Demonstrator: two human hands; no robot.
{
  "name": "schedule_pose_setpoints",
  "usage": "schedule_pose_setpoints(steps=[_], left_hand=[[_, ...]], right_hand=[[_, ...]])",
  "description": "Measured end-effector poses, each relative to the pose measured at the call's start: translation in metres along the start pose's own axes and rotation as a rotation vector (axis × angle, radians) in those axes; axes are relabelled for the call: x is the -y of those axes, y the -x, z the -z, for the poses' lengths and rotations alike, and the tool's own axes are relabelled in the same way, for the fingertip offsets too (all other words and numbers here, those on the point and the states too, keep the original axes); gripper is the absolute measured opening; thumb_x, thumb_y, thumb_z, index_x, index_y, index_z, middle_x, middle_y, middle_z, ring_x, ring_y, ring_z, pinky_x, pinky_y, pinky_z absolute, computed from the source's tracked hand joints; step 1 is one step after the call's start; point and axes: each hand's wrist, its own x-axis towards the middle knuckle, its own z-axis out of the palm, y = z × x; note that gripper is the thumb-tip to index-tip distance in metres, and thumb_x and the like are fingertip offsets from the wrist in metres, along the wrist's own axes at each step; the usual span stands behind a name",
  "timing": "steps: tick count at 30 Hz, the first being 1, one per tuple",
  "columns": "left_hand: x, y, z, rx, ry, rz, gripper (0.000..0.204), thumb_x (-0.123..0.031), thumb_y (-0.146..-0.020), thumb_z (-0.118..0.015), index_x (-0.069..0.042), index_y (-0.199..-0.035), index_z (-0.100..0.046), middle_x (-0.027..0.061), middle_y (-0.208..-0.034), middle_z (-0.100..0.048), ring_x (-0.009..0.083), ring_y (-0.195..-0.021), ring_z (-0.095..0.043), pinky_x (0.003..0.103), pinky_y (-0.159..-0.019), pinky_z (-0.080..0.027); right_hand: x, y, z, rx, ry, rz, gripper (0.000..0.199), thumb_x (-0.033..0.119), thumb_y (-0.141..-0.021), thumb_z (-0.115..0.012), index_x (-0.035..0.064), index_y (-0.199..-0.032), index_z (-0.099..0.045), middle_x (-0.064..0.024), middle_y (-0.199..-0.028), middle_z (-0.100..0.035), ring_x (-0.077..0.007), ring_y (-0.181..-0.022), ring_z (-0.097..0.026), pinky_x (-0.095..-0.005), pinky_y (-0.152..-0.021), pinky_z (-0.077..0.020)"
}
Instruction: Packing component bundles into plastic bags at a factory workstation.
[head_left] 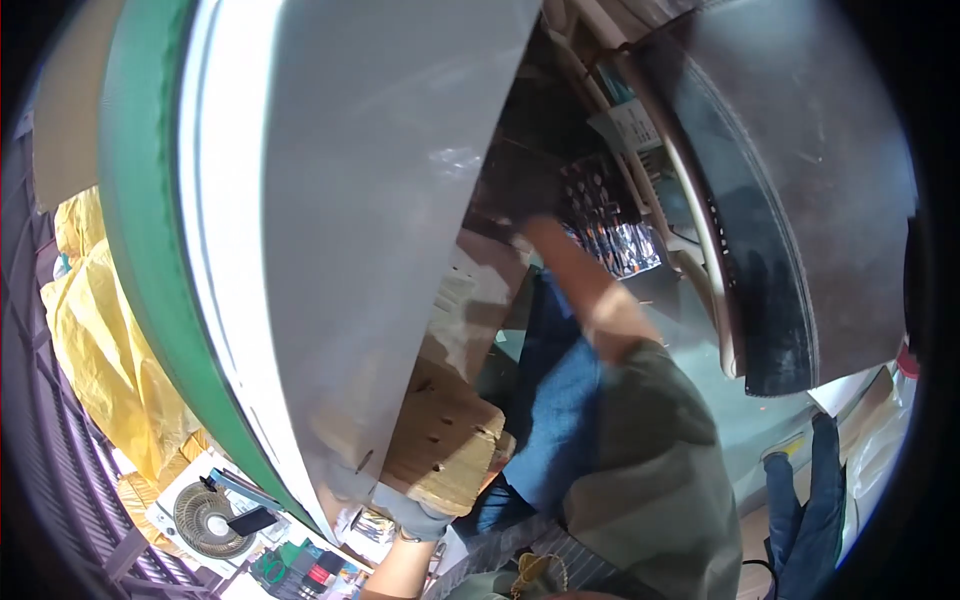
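The gloved left hand (415, 510) grips the big grey panel's (380, 200) lower edge; the right hand (515, 205), reaching into shadow, is unreadable.

Grey gloves (415, 515), olive rolled sleeve (650, 440)

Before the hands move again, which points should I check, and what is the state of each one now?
1. Left hand, gloved, at the lower edge of the big grey panel: ok.
2. Grip of the left hand on the panel: cannot tell, fingers partly hidden.
3. Right hand visible: not ok, it reaches into a dark gap behind the panel.
4. What the right hand holds: cannot tell.
5. Cardboard box close beside the panel: ok, it sits flat.
6. Metal cover at right apart from both hands: ok.
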Motion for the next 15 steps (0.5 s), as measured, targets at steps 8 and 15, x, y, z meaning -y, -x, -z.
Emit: schedule_pose_setpoints(steps=[8,15], left_hand=[[-0.002,-0.006,0.0,0.097,0.128,0.063,0.062,-0.038,-0.091,-0.042,0.009,-0.13,-0.035,0.0282,-0.125,-0.044,0.0396,-0.113,-0.045,0.048,-0.096,-0.034],[-0.003,-0.016,0.001,0.117,0.156,0.114,0.06,-0.037,-0.09,-0.043,0.008,-0.129,-0.037,0.0282,-0.123,-0.046,0.04,-0.111,-0.047,0.048,-0.095,-0.034]], right_hand=[[-0.199,0.062,-0.064,0.213,0.102,-0.108,0.088,0.054,-0.068,-0.063,0.0054,-0.136,-0.035,-0.02,-0.136,-0.038,-0.0331,-0.126,-0.037,-0.0452,-0.104,-0.0317],[-0.174,0.049,-0.044,0.077,0.085,-0.154,0.096,0.055,-0.061,-0.069,0.0067,-0.137,-0.035,-0.02,-0.134,-0.04,-0.0353,-0.123,-0.042,-0.0427,-0.102,-0.0362]])
